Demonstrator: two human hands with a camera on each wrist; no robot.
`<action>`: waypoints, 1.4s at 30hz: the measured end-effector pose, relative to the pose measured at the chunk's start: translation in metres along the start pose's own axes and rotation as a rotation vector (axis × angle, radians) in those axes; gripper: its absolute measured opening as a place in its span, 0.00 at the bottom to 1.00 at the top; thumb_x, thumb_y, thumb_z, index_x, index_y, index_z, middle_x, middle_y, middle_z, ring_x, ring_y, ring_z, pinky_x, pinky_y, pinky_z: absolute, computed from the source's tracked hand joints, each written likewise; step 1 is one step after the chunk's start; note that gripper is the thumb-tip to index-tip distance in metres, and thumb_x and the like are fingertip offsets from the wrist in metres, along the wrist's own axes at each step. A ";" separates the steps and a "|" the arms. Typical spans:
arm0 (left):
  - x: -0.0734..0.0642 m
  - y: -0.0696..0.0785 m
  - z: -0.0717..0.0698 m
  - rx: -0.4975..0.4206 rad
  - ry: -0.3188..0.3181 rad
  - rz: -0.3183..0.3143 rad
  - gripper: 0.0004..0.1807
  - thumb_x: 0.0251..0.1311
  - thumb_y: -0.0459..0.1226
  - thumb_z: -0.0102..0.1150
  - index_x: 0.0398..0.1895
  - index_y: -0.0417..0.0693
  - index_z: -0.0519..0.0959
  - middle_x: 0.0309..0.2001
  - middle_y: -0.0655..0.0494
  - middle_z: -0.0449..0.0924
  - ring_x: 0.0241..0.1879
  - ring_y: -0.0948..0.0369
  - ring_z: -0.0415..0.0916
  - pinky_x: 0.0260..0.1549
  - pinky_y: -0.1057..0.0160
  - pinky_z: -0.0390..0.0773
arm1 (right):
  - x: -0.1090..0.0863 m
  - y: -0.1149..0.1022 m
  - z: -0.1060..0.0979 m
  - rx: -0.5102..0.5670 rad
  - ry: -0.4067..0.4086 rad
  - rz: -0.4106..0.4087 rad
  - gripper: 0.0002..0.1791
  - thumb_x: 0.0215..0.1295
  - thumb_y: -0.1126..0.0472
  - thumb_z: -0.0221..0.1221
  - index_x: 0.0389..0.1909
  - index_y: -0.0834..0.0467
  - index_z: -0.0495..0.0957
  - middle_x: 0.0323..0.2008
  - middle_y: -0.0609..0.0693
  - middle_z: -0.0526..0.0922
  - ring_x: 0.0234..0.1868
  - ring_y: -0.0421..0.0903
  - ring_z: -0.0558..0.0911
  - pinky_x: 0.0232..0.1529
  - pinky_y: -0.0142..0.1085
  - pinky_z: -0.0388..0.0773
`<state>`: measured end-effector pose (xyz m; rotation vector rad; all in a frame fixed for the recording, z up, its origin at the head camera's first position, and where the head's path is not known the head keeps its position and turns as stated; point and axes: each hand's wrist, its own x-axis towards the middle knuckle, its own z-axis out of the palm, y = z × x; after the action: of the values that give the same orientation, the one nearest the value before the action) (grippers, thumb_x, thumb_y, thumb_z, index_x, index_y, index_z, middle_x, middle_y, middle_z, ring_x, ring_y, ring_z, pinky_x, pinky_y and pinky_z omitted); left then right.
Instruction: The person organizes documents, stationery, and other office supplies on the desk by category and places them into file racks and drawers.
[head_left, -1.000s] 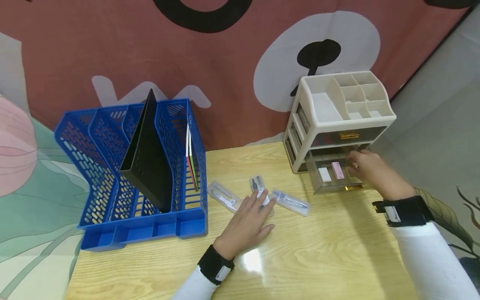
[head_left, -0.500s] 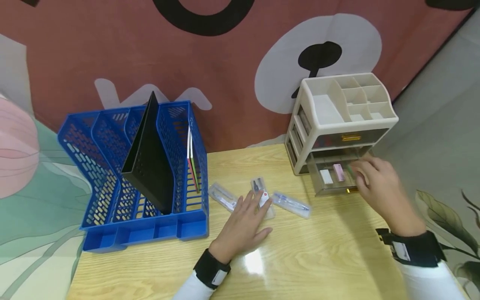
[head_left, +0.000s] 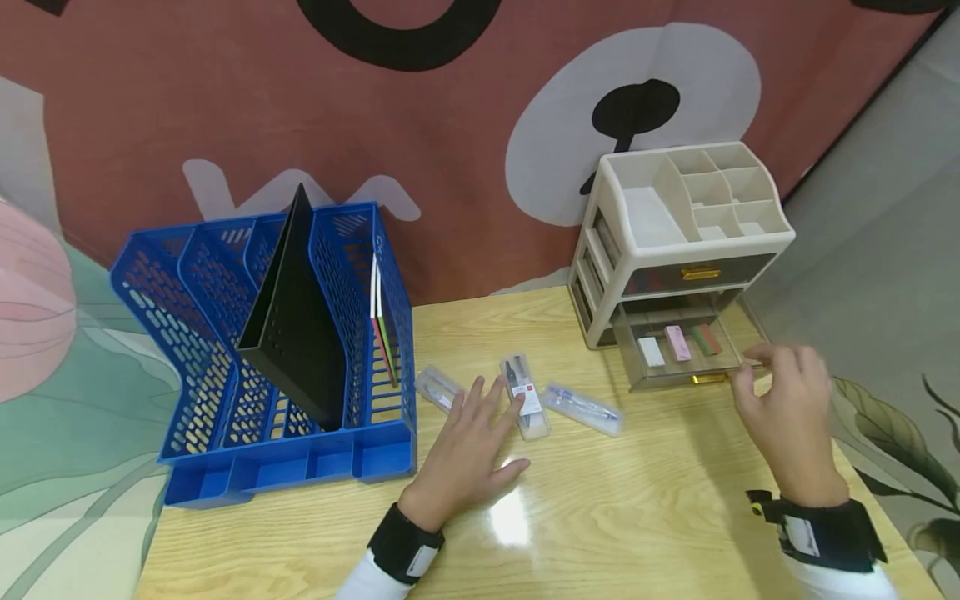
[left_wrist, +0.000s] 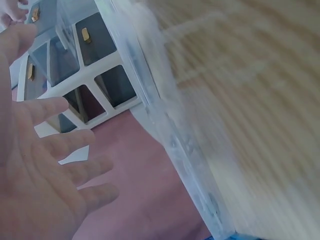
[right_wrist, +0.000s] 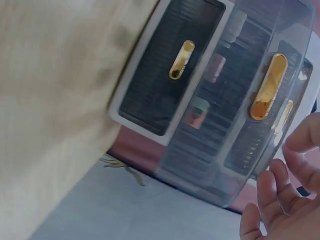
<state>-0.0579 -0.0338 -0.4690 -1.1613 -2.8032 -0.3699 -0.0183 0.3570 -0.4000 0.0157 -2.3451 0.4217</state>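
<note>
My left hand (head_left: 465,454) is spread with straight fingers over the table, beside slim clear plastic pen cases. The middle pen case (head_left: 527,398) lies by the index finger, another (head_left: 581,408) to its right, and a third (head_left: 437,387) is partly hidden by the fingers. My right hand (head_left: 791,417) is at the right front corner of a pulled-out clear drawer (head_left: 637,375), its fingers loosely bent and holding nothing; whether it touches the drawer cannot be told. Inside lie small eraser-like blocks: white (head_left: 651,352), pink (head_left: 677,342) and red-green (head_left: 706,339).
The drawer belongs to a cream desk organizer (head_left: 633,242) with compartments on top. On the left stands a blue file rack (head_left: 292,454) with a black folder (head_left: 303,333) and thin booklets (head_left: 382,325). A patterned cloth (head_left: 465,167) hangs behind the table (head_left: 600,517).
My right hand has let go of the red-green block and moved out of the drawer toward the lower right. My left hand has drawn back slightly to the lower left, uncovering the middle pen case.
</note>
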 end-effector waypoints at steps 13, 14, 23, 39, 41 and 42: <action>-0.007 -0.007 -0.005 0.035 -0.023 -0.040 0.48 0.60 0.66 0.46 0.78 0.55 0.48 0.77 0.41 0.49 0.74 0.39 0.43 0.68 0.34 0.54 | -0.027 -0.002 0.012 0.052 -0.045 0.448 0.11 0.63 0.65 0.55 0.41 0.70 0.75 0.35 0.61 0.78 0.38 0.53 0.77 0.38 0.21 0.71; -0.008 -0.007 -0.005 0.038 -0.022 -0.042 0.48 0.60 0.66 0.47 0.78 0.55 0.48 0.76 0.40 0.50 0.73 0.39 0.44 0.67 0.34 0.55 | -0.028 -0.003 0.013 0.062 -0.045 0.489 0.11 0.64 0.64 0.56 0.42 0.69 0.75 0.35 0.57 0.78 0.38 0.47 0.77 0.37 0.16 0.68; -0.015 -0.009 -0.004 0.045 0.010 -0.048 0.48 0.59 0.66 0.49 0.77 0.54 0.52 0.75 0.40 0.53 0.72 0.38 0.49 0.66 0.35 0.58 | -0.027 -0.010 0.022 0.811 0.066 0.942 0.09 0.65 0.64 0.60 0.41 0.63 0.70 0.37 0.50 0.77 0.31 0.36 0.86 0.33 0.26 0.84; -0.024 -0.014 -0.006 -0.003 0.007 -0.087 0.46 0.58 0.67 0.48 0.75 0.54 0.58 0.76 0.43 0.53 0.73 0.40 0.47 0.66 0.34 0.59 | -0.026 -0.011 0.024 1.608 0.170 1.167 0.05 0.63 0.75 0.57 0.39 0.68 0.73 0.47 0.56 0.71 0.44 0.50 0.81 0.49 0.36 0.82; -0.025 -0.015 -0.006 -0.010 0.006 -0.087 0.45 0.59 0.67 0.48 0.75 0.54 0.59 0.76 0.43 0.53 0.73 0.40 0.47 0.66 0.35 0.59 | -0.024 -0.011 0.025 1.624 0.162 1.177 0.04 0.64 0.75 0.57 0.38 0.69 0.74 0.49 0.56 0.70 0.46 0.50 0.80 0.51 0.36 0.81; -0.025 -0.015 -0.006 -0.014 0.006 -0.088 0.45 0.59 0.67 0.48 0.75 0.54 0.59 0.76 0.43 0.53 0.73 0.40 0.47 0.66 0.35 0.58 | -0.023 -0.010 0.025 1.619 0.154 1.182 0.04 0.64 0.75 0.57 0.38 0.68 0.74 0.50 0.55 0.69 0.47 0.50 0.79 0.51 0.35 0.81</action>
<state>-0.0507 -0.0628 -0.4701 -1.0407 -2.8579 -0.3993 -0.0168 0.3372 -0.4295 -0.5937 -1.0141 2.5377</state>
